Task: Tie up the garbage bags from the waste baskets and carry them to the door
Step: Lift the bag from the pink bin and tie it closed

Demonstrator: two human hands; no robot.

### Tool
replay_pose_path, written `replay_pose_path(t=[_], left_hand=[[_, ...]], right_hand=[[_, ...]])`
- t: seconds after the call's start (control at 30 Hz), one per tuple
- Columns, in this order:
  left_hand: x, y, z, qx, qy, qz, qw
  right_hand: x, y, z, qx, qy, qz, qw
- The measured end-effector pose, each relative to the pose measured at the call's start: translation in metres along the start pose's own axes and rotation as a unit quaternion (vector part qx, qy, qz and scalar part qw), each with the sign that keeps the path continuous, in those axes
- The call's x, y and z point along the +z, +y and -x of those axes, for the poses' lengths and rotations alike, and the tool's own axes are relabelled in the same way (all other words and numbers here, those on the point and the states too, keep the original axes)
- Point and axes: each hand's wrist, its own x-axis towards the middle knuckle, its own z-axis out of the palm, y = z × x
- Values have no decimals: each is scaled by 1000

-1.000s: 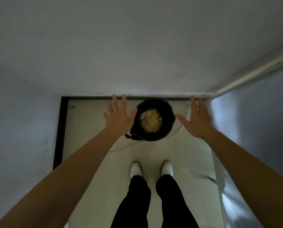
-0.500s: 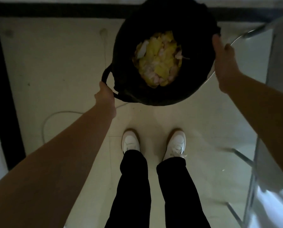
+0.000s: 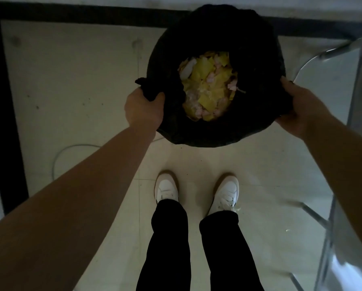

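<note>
A black garbage bag (image 3: 253, 49) lines a round waste basket on the pale floor, right in front of my feet. Its mouth is wide and shows yellow and pink scraps (image 3: 209, 89) inside. My left hand (image 3: 143, 110) grips a bunched flap of the bag at its left rim. On the opposite side my right hand (image 3: 297, 110) holds the bag's right rim, fingers curled over the edge. The basket itself is hidden under the black plastic.
A dark baseboard (image 3: 71, 11) runs along the wall behind the basket and down the left side. A metal-framed clear panel (image 3: 344, 122) stands close on the right. A thin white cable (image 3: 71, 147) loops on the floor at left. My white shoes (image 3: 167, 189) stand just below the basket.
A second ago both hands hovered open above the basket. They came down to the rim and now grip the bag's left and right edges; the left flap is pulled up and bunched.
</note>
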Motion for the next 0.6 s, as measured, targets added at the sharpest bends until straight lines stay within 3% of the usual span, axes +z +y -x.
replay_pose_path(t=[0.07, 0.1, 0.13, 0.17, 0.2, 0.23, 0.3, 0.33, 0.4, 0.47, 0.53, 0.6], left_hand=[[3, 1, -2, 19, 16, -76, 997], [5, 1, -1, 24, 22, -102, 994], [6, 2, 1, 25, 24, -122, 992], [8, 3, 4, 25, 25, -132, 991], [9, 4, 8, 22, 25, -137, 990], [11, 5, 11, 18, 25, -141, 990], [12, 10, 16, 16, 27, -136, 990], [12, 12, 18, 15, 28, -121, 992], [7, 18, 21, 4, 35, -51, 998], [-4, 26, 26, 10, 47, 8, 999], [-18, 38, 35, 57, 57, -8, 997], [-34, 52, 48, 111, 63, -26, 992]], right_hand=[[5, -3, 4, -37, 60, 26, 997], [10, -4, 7, -99, 114, 83, 985], [18, -4, 14, -178, 201, 190, 944], [30, -1, 24, -265, 263, 295, 880], [48, 3, 40, -346, 267, 360, 824], [68, 11, 57, -387, 211, 392, 808], [94, 30, 77, -376, 21, 462, 803], [102, 40, 81, -323, -62, 516, 791], [102, 50, 79, -214, -118, 564, 789], [98, 41, 80, -204, -45, 525, 825], [95, 19, 93, -231, 51, 438, 867], [91, -7, 110, -251, 120, 374, 885]])
